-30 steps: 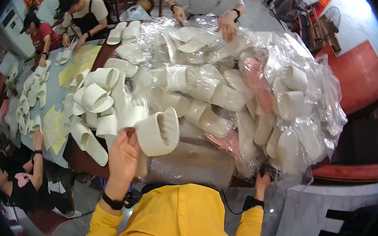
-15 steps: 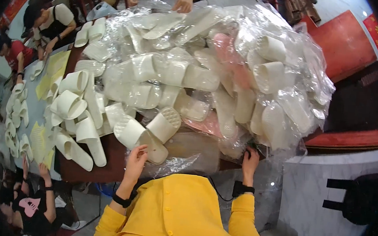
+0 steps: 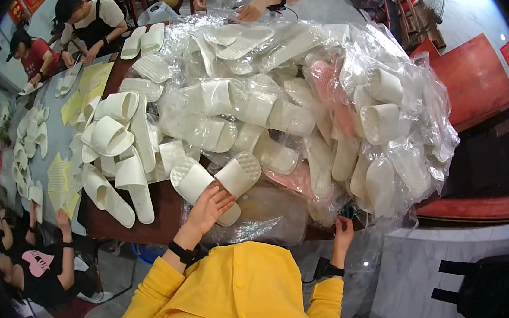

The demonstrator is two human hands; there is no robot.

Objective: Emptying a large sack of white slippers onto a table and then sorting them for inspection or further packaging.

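Observation:
My left hand [image 3: 206, 210] lies palm down with fingers stretched out over a pair of unwrapped white slippers at the table's near edge. One is the left slipper [image 3: 192, 181] of the pair, the other the right slipper [image 3: 238, 174], with a quilted insole. Fingers bent together, my right hand [image 3: 343, 232] is closed at the near edge of the bagged heap; what it pinches is too small to make out. A small dark green thing shows beside its fingertips. Between my hands lies a flat clear plastic bag [image 3: 274, 212].
A large heap of white slippers in clear bags [image 3: 253, 107] covers the table, with pink slippers [image 3: 332, 96] among them. Loose white slippers [image 3: 111, 137] lie to the left. Yellow sheets [image 3: 64, 185] rest on a grey table where co-workers sit. Across from me are another person's hands [image 3: 254, 7].
My left hand has moved forward and its fingers now spread over the pair of slippers. My right hand has drawn slightly back and its fingers have closed. The whole view has shifted slightly.

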